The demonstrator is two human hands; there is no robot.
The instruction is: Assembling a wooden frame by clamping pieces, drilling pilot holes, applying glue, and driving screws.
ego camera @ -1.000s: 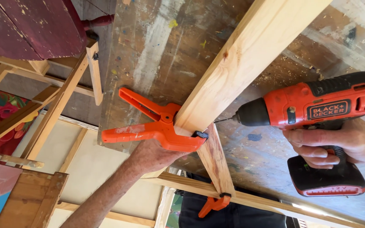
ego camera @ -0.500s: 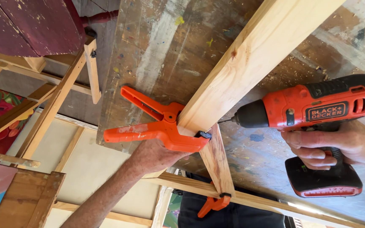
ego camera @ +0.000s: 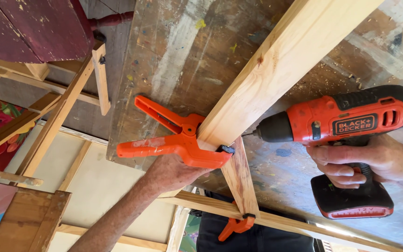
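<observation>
The biggest thing is the workbench top [ego camera: 173, 51], an old wooden board with many spots of paint; it fills the middle and the upper part of the view. On it lies a long pale plank [ego camera: 285, 65], which runs from 1 o'clock down to the centre. Its lower end sits on a shorter wooden piece [ego camera: 239, 179] that goes on toward 6 o'clock.

At 3 o'clock is the orange and black cordless drill [ego camera: 336, 123]. Its black nose points to 9 o'clock and the thin bit touches the side of the plank near the joint. The right hand [ego camera: 374, 161] is closed around the drill handle, just above the black battery block; the fingers are wrapped fully around it.

At the centre, a little to 8 o'clock, an orange spring clamp [ego camera: 178, 140] bites the end of the plank, and its two handles spread toward 9 and 10 o'clock. The left hand [ego camera: 171, 172] comes up from 7 o'clock and lies under the clamp, touching its lower side. How far its fingers are bent I cannot tell, because the clamp hides them.

At 9 o'clock stand wooden stretcher frames [ego camera: 57, 116] with pale canvas behind. At 11 o'clock is a dark red piece of furniture [ego camera: 29, 28]. At 6 o'clock a smaller orange clamp [ego camera: 236, 226] holds the lower end of the shorter piece on a thin strip.
</observation>
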